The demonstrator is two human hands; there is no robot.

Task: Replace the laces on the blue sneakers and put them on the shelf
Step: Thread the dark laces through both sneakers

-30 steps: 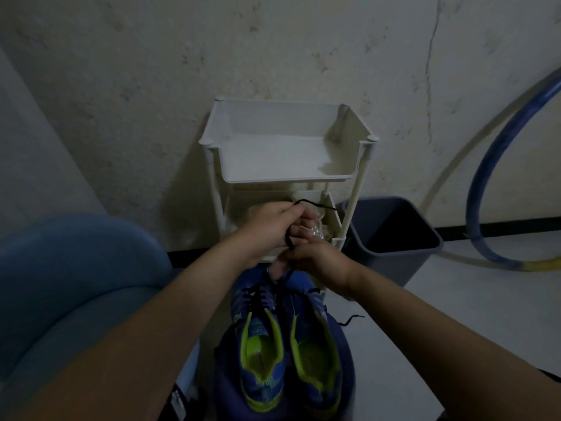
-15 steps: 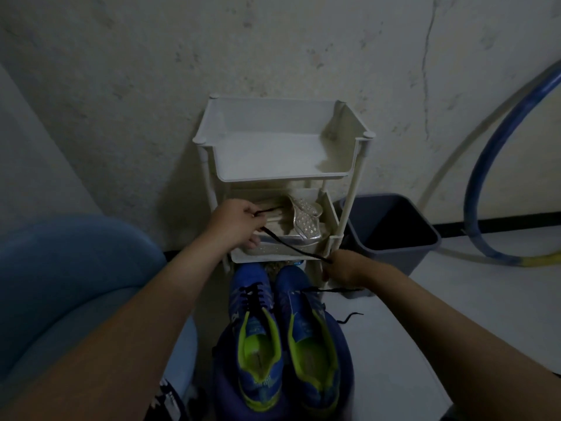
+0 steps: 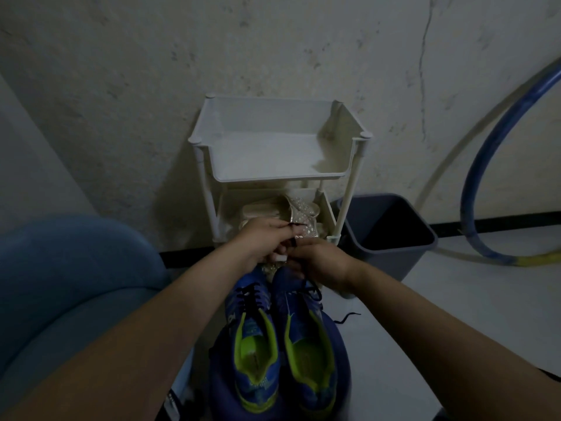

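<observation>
Blue sneakers (image 3: 280, 347), pair, side by side, toes pointing away, on a dark blue surface. Blue uppers, yellow-green lining and collar. Left shoe is laced in black; the right shoe's upper eyelets show no lace. A loose end of the black lace (image 3: 349, 316) trails beside the right shoe.

Just past the toes, both hands meet. Left hand (image 3: 262, 240) has curled fingers pinching the lace. Right hand (image 3: 320, 262) is curled, gripping the same lace.

Beyond: white shelf (image 3: 277, 177), top tier bare, pale sandals (image 3: 299, 209) on the lower tier. Grey bin (image 3: 391, 253) stands right of it.
</observation>
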